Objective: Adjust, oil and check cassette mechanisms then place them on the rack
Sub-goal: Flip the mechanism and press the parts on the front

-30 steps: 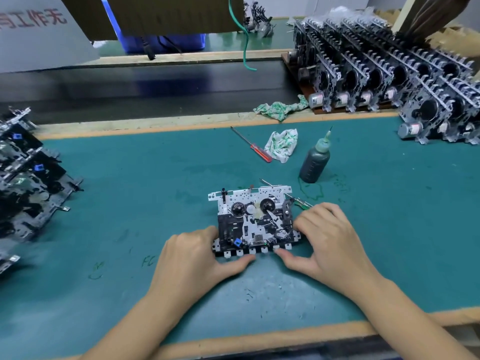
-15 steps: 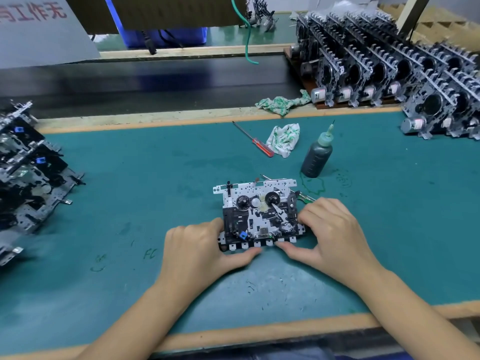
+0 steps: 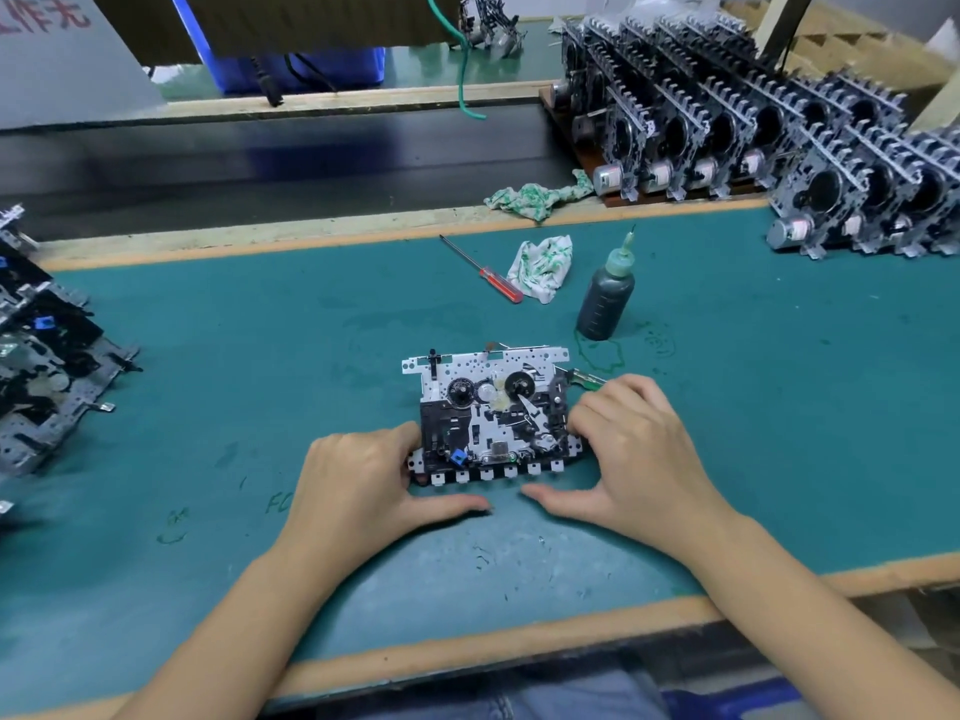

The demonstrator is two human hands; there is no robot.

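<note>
The cassette mechanism (image 3: pixel 493 413) is gripped flat on the counter (image 3: pixel 779 407), left hand (image 3: pixel 358 480) and right hand (image 3: pixel 634 449) fingers curled round its sides.

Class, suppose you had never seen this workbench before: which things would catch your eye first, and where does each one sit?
First, the cassette mechanism lying flat at the centre of the green mat, with the left hand and right hand on its two sides. Next, the rows of finished mechanisms standing upright at the far right. Behind the work stand a dark oil bottle and a red-handled screwdriver beside a crumpled rag.
</note>
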